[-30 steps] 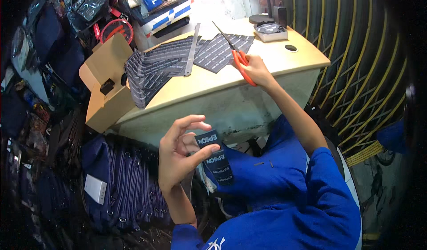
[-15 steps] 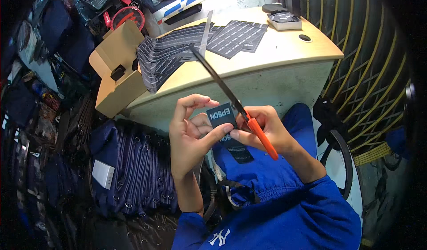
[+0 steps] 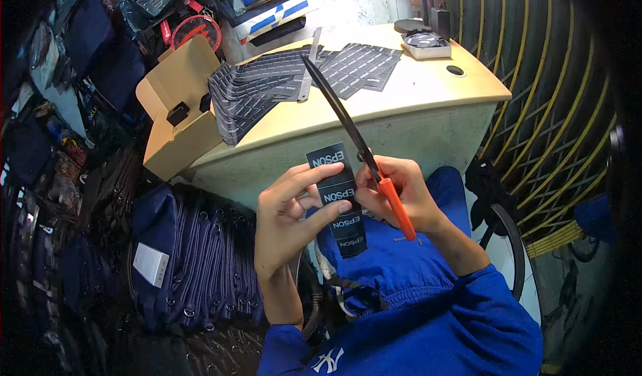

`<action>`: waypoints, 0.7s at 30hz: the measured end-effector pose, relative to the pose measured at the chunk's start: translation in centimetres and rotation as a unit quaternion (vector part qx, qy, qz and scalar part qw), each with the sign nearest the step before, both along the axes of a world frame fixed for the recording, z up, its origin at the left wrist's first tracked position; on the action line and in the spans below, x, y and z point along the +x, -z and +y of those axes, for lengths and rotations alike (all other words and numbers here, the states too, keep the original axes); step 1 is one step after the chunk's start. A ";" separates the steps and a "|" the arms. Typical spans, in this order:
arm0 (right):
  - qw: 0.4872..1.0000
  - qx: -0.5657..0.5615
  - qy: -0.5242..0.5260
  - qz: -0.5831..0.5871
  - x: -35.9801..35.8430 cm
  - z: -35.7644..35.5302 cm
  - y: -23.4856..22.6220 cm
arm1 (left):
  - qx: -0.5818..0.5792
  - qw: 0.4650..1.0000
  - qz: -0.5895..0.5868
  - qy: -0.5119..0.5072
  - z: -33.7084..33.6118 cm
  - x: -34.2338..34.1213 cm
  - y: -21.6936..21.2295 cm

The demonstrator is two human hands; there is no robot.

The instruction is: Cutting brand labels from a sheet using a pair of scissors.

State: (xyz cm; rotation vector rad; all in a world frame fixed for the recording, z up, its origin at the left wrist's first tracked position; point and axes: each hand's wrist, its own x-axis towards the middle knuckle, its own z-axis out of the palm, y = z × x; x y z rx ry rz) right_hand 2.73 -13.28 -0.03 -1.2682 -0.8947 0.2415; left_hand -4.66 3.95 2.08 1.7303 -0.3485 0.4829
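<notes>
A dark strip of printed labels hangs lengthwise in front of my lap, pale lettering repeated down it. My left hand pinches its left side, with the index finger across the upper part and the thumb lower down. In my right hand are scissors with orange handles. Their long dark blades point up and to the left, past the strip's top right corner and over the desk edge. The right fingertips are close to the strip's right edge; whether they touch it I cannot tell.
Ahead stands a light wooden desk with dark printed sheets, a metal ruler and a small white box. An open cardboard box leans at its left. Dark blue bags are piled at my left, a white box on them.
The strip was bent with its top piece raised; now it lies straightened, showing several labels in a row. My left index finger has come down onto it. The scissors remain in my right hand.
</notes>
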 end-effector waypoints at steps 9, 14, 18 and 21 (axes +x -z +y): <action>0.985 -0.155 -0.078 -0.007 1.0 -5.6 0.4 | 0.035 0.997 -0.054 -0.031 2.3 -1.6 -1.0; 0.939 -0.312 -0.042 -0.138 0.5 -7.6 -2.2 | 0.014 0.998 -0.062 -0.018 3.2 -2.6 -0.8; 0.879 -0.427 -0.150 -0.151 1.2 -9.5 -3.3 | 0.041 0.997 -0.067 0.008 3.5 -2.9 -0.9; 0.857 -0.449 -0.204 -0.149 0.9 -9.5 -4.8 | 0.069 0.995 -0.059 0.029 3.1 -2.9 -1.5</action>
